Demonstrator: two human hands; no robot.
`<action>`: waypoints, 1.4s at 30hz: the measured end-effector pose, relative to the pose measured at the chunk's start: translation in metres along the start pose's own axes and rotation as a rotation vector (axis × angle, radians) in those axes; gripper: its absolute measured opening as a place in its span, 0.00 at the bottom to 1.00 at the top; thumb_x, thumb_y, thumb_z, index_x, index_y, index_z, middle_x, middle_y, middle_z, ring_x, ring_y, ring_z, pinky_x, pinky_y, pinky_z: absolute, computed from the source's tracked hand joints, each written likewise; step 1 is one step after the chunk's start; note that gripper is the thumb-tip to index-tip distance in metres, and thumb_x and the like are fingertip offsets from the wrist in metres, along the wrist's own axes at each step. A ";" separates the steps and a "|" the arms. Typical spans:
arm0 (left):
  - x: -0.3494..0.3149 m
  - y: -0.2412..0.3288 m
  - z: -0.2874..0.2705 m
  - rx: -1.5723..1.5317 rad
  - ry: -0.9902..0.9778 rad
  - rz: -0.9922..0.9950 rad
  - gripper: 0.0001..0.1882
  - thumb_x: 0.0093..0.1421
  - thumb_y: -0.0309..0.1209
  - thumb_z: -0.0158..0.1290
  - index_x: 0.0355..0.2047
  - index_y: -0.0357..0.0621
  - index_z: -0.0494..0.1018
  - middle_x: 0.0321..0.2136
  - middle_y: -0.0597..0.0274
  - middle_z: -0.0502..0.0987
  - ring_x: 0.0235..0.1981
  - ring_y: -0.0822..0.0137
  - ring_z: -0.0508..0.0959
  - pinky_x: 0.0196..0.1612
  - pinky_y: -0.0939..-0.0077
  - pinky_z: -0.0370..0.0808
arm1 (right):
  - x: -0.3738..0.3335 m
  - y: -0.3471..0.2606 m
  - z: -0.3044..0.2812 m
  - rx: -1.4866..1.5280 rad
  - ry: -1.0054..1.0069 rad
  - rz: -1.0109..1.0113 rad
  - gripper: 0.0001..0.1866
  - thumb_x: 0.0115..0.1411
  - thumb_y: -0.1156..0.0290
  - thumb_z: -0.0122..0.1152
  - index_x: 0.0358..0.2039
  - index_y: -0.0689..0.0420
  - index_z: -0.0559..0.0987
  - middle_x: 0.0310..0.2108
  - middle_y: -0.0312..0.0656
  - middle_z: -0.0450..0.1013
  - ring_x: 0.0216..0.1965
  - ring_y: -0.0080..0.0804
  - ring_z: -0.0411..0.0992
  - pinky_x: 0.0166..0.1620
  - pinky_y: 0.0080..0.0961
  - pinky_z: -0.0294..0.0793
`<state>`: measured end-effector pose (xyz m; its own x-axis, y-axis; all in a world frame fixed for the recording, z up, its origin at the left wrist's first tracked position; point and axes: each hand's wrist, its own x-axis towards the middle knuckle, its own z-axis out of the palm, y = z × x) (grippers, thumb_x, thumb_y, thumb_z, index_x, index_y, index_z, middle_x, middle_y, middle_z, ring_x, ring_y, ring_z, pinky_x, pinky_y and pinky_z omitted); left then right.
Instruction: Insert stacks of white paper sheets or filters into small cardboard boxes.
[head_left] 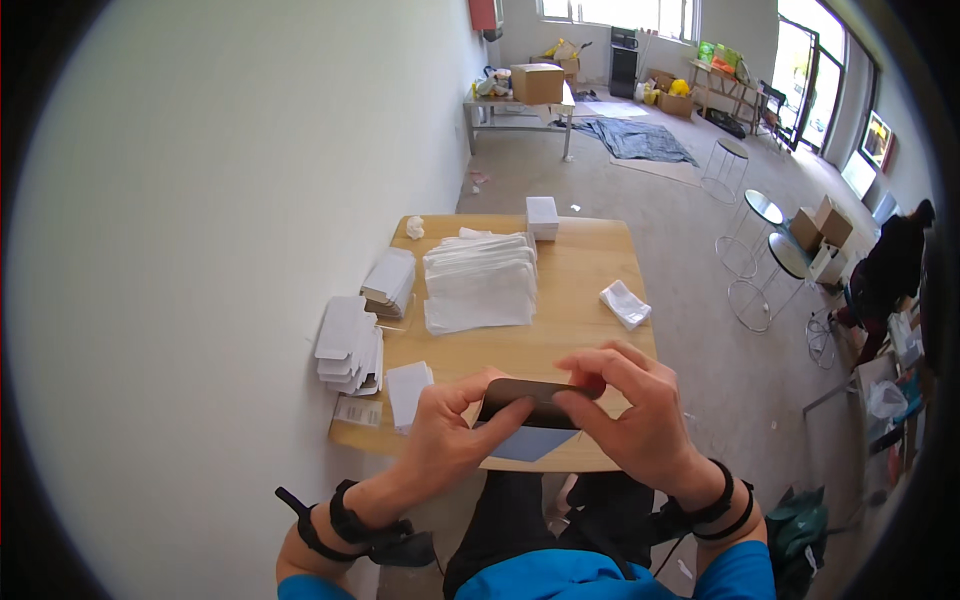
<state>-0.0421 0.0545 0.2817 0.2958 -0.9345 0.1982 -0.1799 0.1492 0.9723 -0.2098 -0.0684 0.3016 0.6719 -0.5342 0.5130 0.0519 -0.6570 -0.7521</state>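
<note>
Between my two hands, above the near edge of the table, is a small folding carton (532, 443) with a grey-brown inside and a pale bluish-white outer face in shadow. My left hand (448, 424) grips its left side, the thumb pressed against the dark inner part. On the other side my right hand (640, 405) pinches the upper right edge, thumb inside and fingers curled behind. The carton's underside is hidden. Just left of my left hand lies a flat white carton piece (408, 392). Flattened white cartons (345, 340) are piled at the table's left edge.
The wooden table (590, 270) carries a stack of white plastic sleeves (480, 285), more white cartons (390, 278), a white box (541, 217), a folded plastic bag (626, 303) and crumpled paper (415, 228). A wall (230, 250) borders the left. Stools (788, 256) and another person (890, 270) are at right.
</note>
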 end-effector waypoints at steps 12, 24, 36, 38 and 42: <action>0.004 0.022 0.027 -0.013 -0.062 0.072 0.09 0.60 0.23 0.57 0.40 0.33 0.80 0.37 0.55 0.81 0.40 0.69 0.77 0.48 0.75 0.73 | -0.020 0.000 -0.032 -0.758 0.166 -0.743 0.10 0.47 0.75 0.65 0.32 0.63 0.82 0.31 0.39 0.72 0.33 0.29 0.74 0.34 0.23 0.74; -0.005 0.024 0.037 0.143 -0.082 0.099 0.06 0.61 0.23 0.58 0.36 0.32 0.81 0.34 0.56 0.83 0.38 0.67 0.80 0.58 0.60 0.70 | -0.038 0.010 -0.047 -0.014 0.026 -0.156 0.09 0.52 0.70 0.73 0.31 0.59 0.82 0.31 0.42 0.77 0.31 0.36 0.76 0.32 0.28 0.74; -0.005 -0.067 0.079 1.095 0.134 0.266 0.56 0.48 0.44 0.71 0.67 0.35 0.50 0.59 0.44 0.66 0.57 0.48 0.69 0.61 0.53 0.66 | -0.062 0.095 -0.005 0.471 0.123 0.561 0.10 0.63 0.70 0.64 0.32 0.66 0.82 0.24 0.37 0.78 0.25 0.19 0.72 0.28 0.22 0.70; -0.014 -0.095 0.087 1.045 0.116 0.198 0.60 0.44 0.42 0.73 0.67 0.32 0.46 0.59 0.41 0.64 0.58 0.45 0.67 0.61 0.53 0.64 | -0.076 0.110 0.010 0.469 0.083 0.572 0.12 0.64 0.68 0.64 0.35 0.66 0.82 0.26 0.34 0.78 0.28 0.15 0.71 0.29 0.21 0.71; -0.012 -0.134 0.082 0.964 0.172 0.137 0.60 0.41 0.35 0.74 0.67 0.33 0.46 0.60 0.41 0.63 0.57 0.43 0.67 0.60 0.51 0.64 | -0.087 0.118 0.026 0.375 0.209 0.480 0.12 0.59 0.69 0.69 0.39 0.64 0.81 0.34 0.40 0.78 0.28 0.24 0.75 0.32 0.24 0.74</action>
<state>-0.0987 0.0195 0.1392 0.3336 -0.8578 0.3909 -0.8873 -0.1457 0.4375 -0.2427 -0.0858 0.1572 0.5284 -0.8397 0.1252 0.0618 -0.1090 -0.9921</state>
